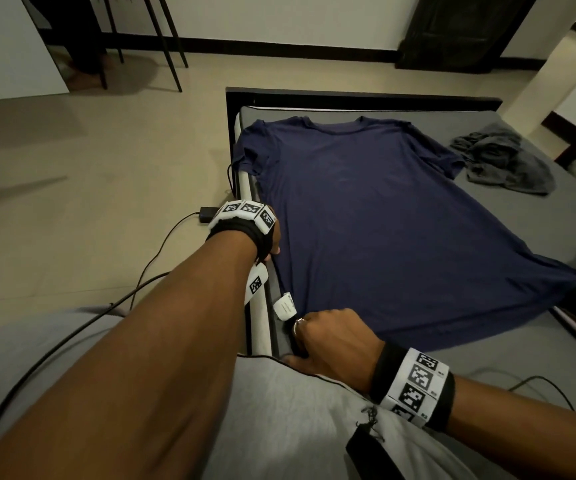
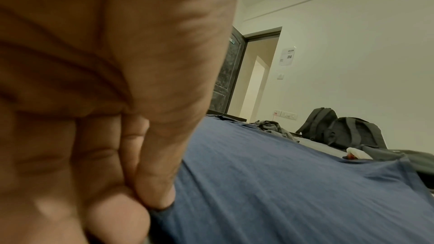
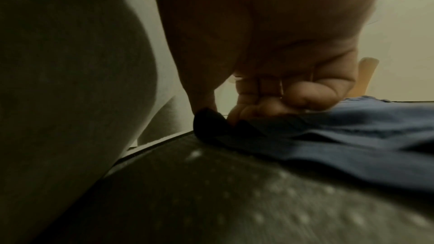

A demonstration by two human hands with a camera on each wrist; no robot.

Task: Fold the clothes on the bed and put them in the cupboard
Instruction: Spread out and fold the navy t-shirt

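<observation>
A navy t-shirt [image 1: 376, 216] lies spread flat on the grey bed [image 1: 480, 362], collar at the far end. My left hand [image 1: 275, 249] is at the shirt's left side edge, and in the left wrist view its thumb and finger [image 2: 152, 205] pinch that blue edge [image 2: 270, 183]. My right hand [image 1: 302, 341] is at the shirt's near left hem corner beside a white care label [image 1: 284, 306]. In the right wrist view its curled fingers [image 3: 223, 116] pinch the dark corner of the shirt [image 3: 328, 136] just above the bed sheet [image 3: 211, 192].
A crumpled grey garment [image 1: 504, 164] lies at the bed's far right. Dark backpacks [image 2: 340, 129] stand beyond it. A black adapter [image 1: 206, 214] and its cables lie on the floor left of the bed. Thin black furniture legs [image 1: 168, 46] stand at the far left.
</observation>
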